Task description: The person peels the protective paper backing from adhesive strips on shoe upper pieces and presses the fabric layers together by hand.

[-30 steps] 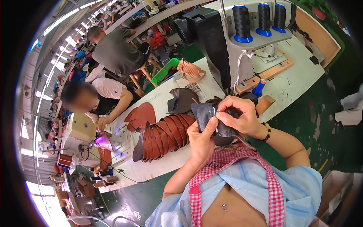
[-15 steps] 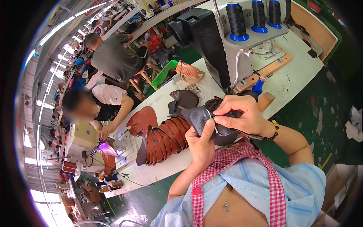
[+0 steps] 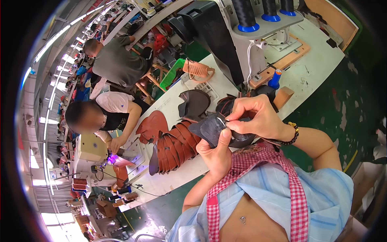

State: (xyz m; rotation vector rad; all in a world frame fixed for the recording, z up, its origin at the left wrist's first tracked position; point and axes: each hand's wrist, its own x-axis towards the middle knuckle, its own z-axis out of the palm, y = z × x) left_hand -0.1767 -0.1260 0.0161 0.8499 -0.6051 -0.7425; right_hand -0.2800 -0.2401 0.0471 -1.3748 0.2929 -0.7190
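Observation:
My left hand [image 3: 218, 156] holds a dark grey leather piece [image 3: 209, 130] between thumb and fingers, over the table's near edge. Close against it, my right hand [image 3: 258, 117] pinches a thin white strip [image 3: 221, 121] at the piece's surface, thumb and forefinger together. To the left lies a fanned stack of overlapping reddish-brown leather pieces [image 3: 177, 147]. A flat reddish piece [image 3: 152, 127] and a dark brown curved piece [image 3: 194, 104] rest behind the stack. More dark pieces lie beneath my hands, partly hidden by them.
A sewing machine with black thread cones [image 3: 244, 15] stands beyond my hands, near a blue spool [image 3: 275, 79] and a cardboard block [image 3: 283, 97]. At left, a co-worker [image 3: 115, 101] works at another machine [image 3: 92, 146]. A green basket [image 3: 172, 74] is behind the table [image 3: 165, 105].
The view has shifted slightly. The leather piece in my left hand has tilted and moved a little left and down, while my right hand keeps its pinch on the white strip.

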